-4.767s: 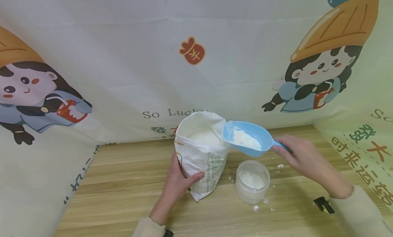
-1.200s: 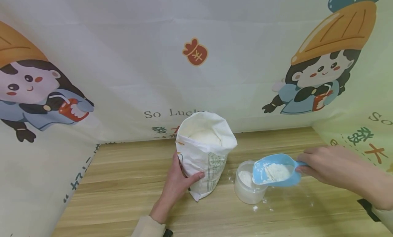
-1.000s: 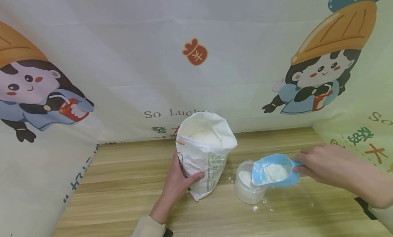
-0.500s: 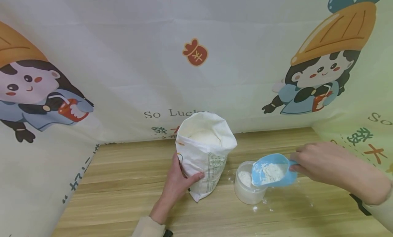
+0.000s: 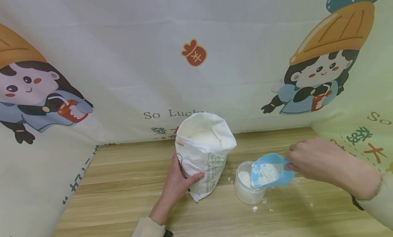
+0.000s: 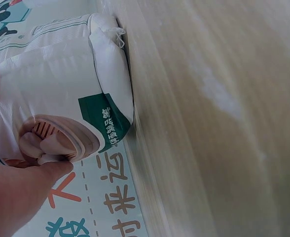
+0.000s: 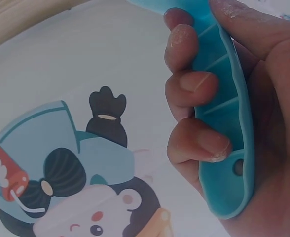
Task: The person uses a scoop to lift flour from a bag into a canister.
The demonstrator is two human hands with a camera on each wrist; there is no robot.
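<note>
My right hand (image 5: 310, 158) grips the handle of a light blue scoop (image 5: 287, 177); in the right wrist view its fingers curl round the ribbed handle (image 7: 224, 118). White powder (image 5: 270, 172) lies in the scoop, whose front lip overlaps the rim of a clear plastic jar (image 5: 249, 196). Inside the jar is more white powder. To the left stands an open white bag (image 5: 199, 165) with powder inside. My left hand (image 5: 179, 179) holds the bag's lower left side, thumb across the front. The left wrist view shows the bag's green-marked bottom corner (image 6: 105, 121) and part of that hand.
The wood-grain table (image 5: 122, 189) carries small spills of powder (image 5: 255, 208) around the jar. Behind it hangs a printed cloth (image 5: 138, 59) with cartoon figures, which also closes off both sides.
The scoop has moved from the bag's mouth, right and down to the jar. Over the last second it has shifted slightly left and tipped a little, its powder sliding toward the lip.
</note>
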